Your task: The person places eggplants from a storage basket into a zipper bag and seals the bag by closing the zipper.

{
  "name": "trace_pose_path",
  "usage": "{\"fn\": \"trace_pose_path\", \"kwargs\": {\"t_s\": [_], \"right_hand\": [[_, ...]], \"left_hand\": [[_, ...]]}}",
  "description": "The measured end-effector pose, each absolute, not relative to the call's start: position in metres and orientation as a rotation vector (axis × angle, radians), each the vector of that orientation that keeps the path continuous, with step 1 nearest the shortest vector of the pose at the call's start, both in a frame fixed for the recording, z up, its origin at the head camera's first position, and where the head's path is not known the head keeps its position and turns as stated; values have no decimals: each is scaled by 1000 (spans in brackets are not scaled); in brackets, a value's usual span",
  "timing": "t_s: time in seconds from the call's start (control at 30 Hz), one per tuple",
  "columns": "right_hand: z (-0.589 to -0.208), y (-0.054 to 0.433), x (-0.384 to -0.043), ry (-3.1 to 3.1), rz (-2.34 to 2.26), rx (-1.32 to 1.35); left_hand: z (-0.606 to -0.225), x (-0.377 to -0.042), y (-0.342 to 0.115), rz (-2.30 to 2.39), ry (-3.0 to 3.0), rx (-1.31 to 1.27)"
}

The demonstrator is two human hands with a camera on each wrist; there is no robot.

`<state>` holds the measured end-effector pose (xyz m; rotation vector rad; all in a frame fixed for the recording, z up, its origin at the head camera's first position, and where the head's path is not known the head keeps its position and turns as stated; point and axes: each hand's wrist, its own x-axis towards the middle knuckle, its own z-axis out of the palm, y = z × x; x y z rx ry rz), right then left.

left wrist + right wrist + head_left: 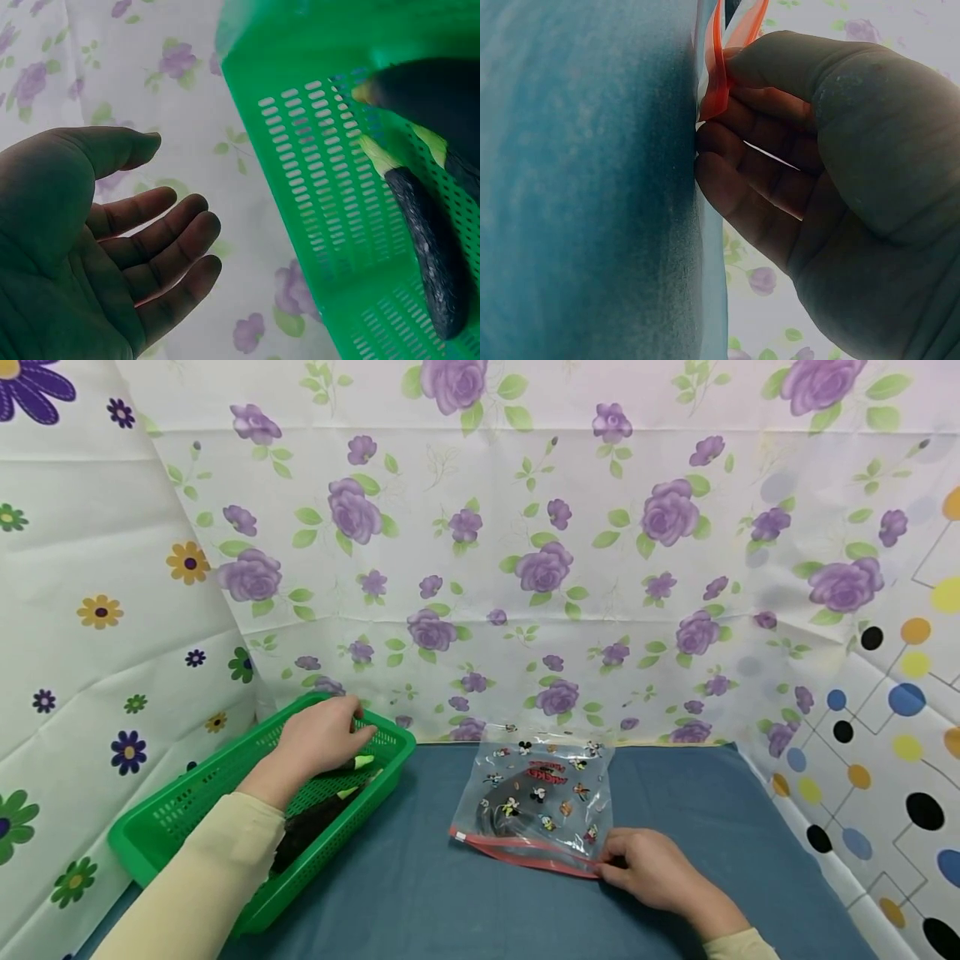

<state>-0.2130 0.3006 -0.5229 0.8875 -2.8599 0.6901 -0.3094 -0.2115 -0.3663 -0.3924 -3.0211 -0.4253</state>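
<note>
My left hand hovers over the far part of a green plastic basket, its fingers loosely bent and holding nothing. Several dark eggplants with pale green stems lie in the basket; one eggplant shows whole in the left wrist view, beside the empty palm. A clear zip bag printed with cartoon figures lies flat to the right of the basket, its red zip strip facing me. Through the plastic a dark curved shape shows. My right hand pinches the strip's right corner between thumb and fingers.
A blue cloth covers the table. Flower-printed sheets stand behind and at the left, close along the basket. A sheet with coloured dots borders the right side.
</note>
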Motion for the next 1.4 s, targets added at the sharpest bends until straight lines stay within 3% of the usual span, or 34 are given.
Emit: {"fn": "trace_pose_path", "kwargs": {"t_s": [1.4], "right_hand": [[-522,302,-213,-2875,714,887]], "left_hand": [[-421,-341,-284,-159,-3191,-545]]}}
